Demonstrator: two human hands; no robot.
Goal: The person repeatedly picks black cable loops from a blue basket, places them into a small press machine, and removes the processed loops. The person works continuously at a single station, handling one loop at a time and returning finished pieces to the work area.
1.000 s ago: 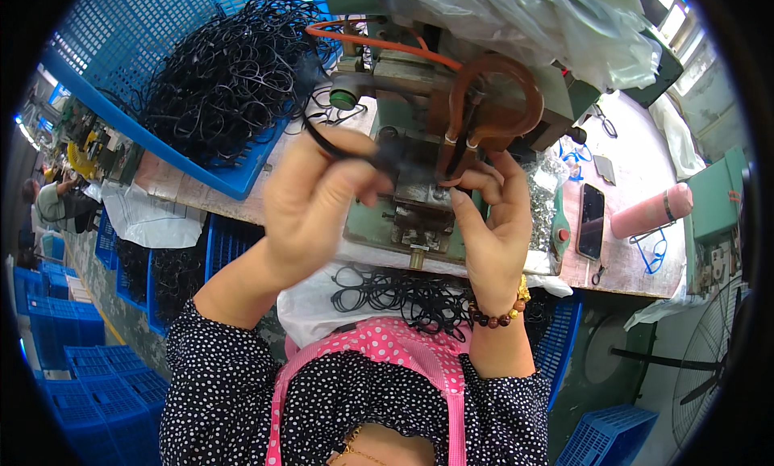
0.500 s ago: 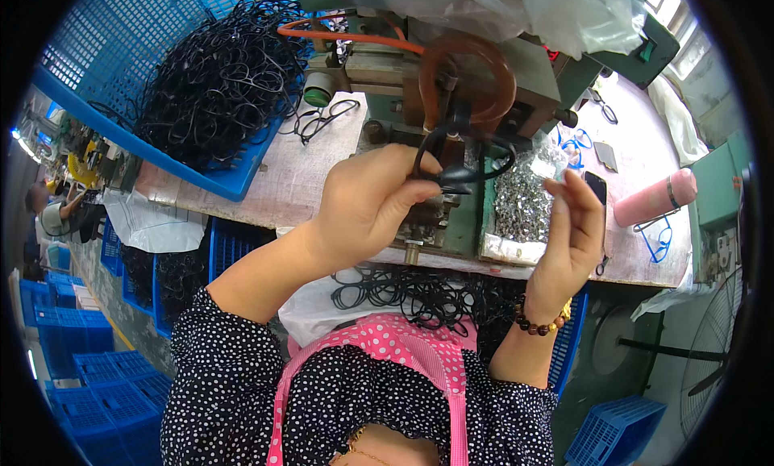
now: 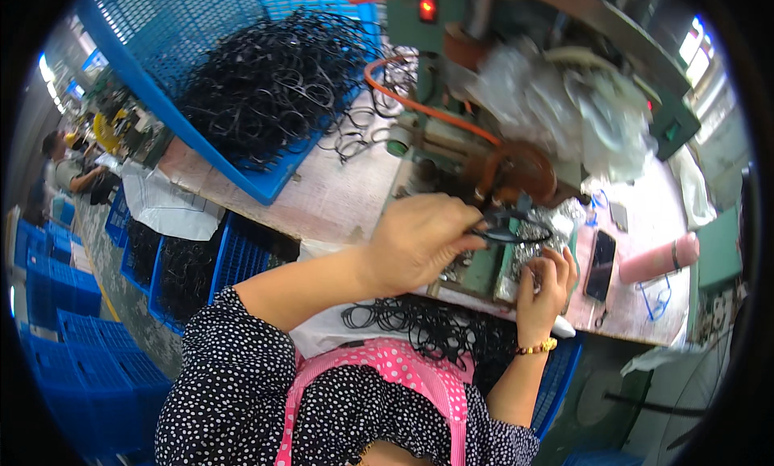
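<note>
Holding one black frame [image 3: 498, 235], the left hand [image 3: 427, 240] has its thumb and fingers clamped on one side of it. This frame is in the air, in front of the machine [image 3: 405, 31] and near the tray [image 3: 503, 274] with small metal parts [image 3: 528, 252]. The right hand [image 3: 548, 280] is at these parts with bent fingers; whether its fingertips are together on a part or apart, I cannot tell.

For this frame, I judge the work to be in the middle: it is picked up, but it is not yet put down on any pile. Whether something is already fixed on it, it is too small to see.

About the whole amount, the crate [image 3: 274, 184] carries a high heap [image 3: 258, 95] of black frames, and some loose frames [image 3: 351, 147] lie beside it on the tabletop [image 3: 339, 196]. Another pile [image 3: 403, 321] lies below the edge, close to the person. Which pile is finished and which is waiting is not clear, but both have many pieces, so much seems done and much seems left.
</note>
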